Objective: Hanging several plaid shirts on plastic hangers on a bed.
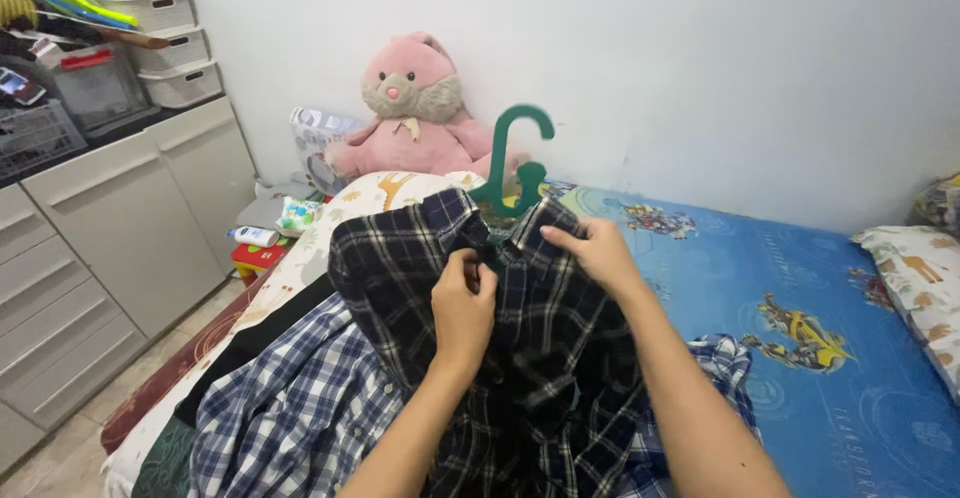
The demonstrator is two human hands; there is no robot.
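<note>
A dark navy plaid shirt [400, 278] hangs on a green plastic hanger [517, 163], whose hook rises above the collar. My left hand [462, 308] pinches the shirt front just below the collar. My right hand [600, 250] grips the right side of the collar. Both hands hold the shirt up over the bed.
A lighter blue-and-white plaid shirt [290, 408] lies under it on the bed, whose blue cartoon-print sheet [800, 358] spreads to the right. A pink plush rabbit [410, 108] sits against the white wall. Grey drawers [110, 228] stand at left; a pillow [920, 278] lies at right.
</note>
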